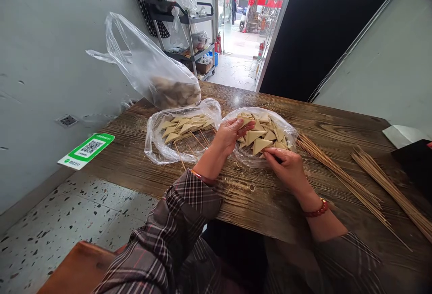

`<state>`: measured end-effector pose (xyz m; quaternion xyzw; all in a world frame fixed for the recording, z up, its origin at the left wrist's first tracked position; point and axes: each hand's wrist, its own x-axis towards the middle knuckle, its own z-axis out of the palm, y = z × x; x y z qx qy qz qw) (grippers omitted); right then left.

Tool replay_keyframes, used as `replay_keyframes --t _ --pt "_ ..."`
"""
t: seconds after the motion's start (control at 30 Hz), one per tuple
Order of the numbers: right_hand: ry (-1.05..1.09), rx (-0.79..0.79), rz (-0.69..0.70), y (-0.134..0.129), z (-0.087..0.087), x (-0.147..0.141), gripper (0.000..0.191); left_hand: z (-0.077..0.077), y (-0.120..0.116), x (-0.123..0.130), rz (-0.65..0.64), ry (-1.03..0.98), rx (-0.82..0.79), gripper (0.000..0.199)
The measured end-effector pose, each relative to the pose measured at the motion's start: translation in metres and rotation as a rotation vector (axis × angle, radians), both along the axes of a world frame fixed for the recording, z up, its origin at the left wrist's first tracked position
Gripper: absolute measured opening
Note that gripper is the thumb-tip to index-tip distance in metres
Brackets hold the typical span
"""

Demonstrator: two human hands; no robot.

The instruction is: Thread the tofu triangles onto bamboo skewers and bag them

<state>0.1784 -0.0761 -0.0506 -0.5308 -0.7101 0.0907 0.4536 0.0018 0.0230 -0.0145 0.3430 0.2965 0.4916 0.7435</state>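
My left hand [229, 135] is closed on a pale triangular tofu slice [245, 120], thumb on top and fingers beneath. It is above the near side of a clear plastic bag [290, 128] heaped with similar triangular slices [269, 130]. My right hand [286, 164] pinches at that bag's near edge, close to a slice there; what is between its fingertips is too small to make out. Left of my left hand, a second open bag [150, 143] holds triangular slices [185, 125] on thin wooden skewers [180, 154], their bare ends pointing toward me.
Two bundles of bare skewers [340, 172] [393, 188] lie to the right on the wooden table [249, 204]. A tied-handle plastic bag [172, 89] with brownish contents stands at the back left. A green QR card [87, 151] is at the left edge, and a shelf cart [189, 20] stands behind.
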Motion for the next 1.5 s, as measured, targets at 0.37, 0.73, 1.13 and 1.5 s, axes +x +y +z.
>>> replay_keyframes --t 0.37,0.73,1.13,1.5 --pt "0.012 -0.016 -0.009 -0.001 0.002 0.0 0.017 -0.002 -0.005 0.002 -0.036 0.012 0.029 0.019" --pt "0.063 -0.071 -0.02 0.001 0.0 -0.002 0.018 -0.004 -0.008 0.007 -0.071 -0.015 0.025 0.021" --pt "0.072 -0.121 -0.036 0.0 0.0 -0.002 0.02 -0.009 -0.008 0.008 -0.12 0.012 0.092 0.025" --pt "0.06 -0.121 -0.046 0.0 0.0 -0.002 0.019 -0.012 -0.008 0.01 -0.124 0.008 0.086 0.026"
